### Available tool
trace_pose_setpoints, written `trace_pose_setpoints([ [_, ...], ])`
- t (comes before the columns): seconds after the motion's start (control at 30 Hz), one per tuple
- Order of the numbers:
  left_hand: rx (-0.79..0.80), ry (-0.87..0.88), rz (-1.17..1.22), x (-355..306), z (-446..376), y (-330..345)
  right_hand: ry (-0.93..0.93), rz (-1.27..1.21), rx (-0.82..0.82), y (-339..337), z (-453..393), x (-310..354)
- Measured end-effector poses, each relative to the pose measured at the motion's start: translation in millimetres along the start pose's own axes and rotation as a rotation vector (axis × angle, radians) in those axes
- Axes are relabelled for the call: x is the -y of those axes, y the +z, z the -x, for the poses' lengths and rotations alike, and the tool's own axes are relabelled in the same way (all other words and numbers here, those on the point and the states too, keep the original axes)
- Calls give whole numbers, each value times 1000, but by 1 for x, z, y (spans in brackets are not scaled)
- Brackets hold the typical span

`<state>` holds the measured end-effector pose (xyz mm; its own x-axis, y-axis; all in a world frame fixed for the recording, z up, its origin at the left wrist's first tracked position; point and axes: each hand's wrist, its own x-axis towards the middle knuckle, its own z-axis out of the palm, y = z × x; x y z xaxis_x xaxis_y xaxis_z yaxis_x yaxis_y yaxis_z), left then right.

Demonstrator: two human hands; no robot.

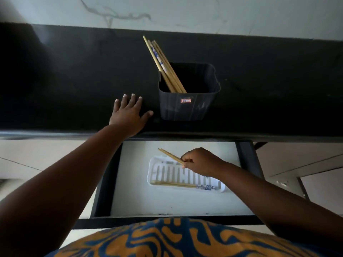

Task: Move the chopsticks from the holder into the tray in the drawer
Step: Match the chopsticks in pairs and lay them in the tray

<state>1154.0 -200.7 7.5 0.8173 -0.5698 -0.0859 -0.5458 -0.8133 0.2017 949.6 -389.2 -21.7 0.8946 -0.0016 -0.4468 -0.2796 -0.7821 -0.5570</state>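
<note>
While its writing blurs, holder (189, 93) bears label (186, 100).

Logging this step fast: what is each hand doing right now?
Left hand: open, flat on the counter, holding nothing.
Right hand: closed on chopsticks above the tray.

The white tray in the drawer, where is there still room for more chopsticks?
The white slotted plastic tray is bare across its middle and far side, under the right hand holding wooden chopsticks. Its near edge is taken by chopsticks already lying there. The white drawer floor in front of the tray is bare too.
</note>
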Motion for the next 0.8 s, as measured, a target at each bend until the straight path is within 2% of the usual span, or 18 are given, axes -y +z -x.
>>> trace_pose_setpoints([
  [0.17,-108,5,12,7,-4,8,54,73,134,24,-26,-21],
  [0.43,-138,-11,53,5,-1,6,117,172,269,47,-47,-24],
  [0.8,-134,-9,47,5,0,5,100,274,285,51,-40,-23],
])
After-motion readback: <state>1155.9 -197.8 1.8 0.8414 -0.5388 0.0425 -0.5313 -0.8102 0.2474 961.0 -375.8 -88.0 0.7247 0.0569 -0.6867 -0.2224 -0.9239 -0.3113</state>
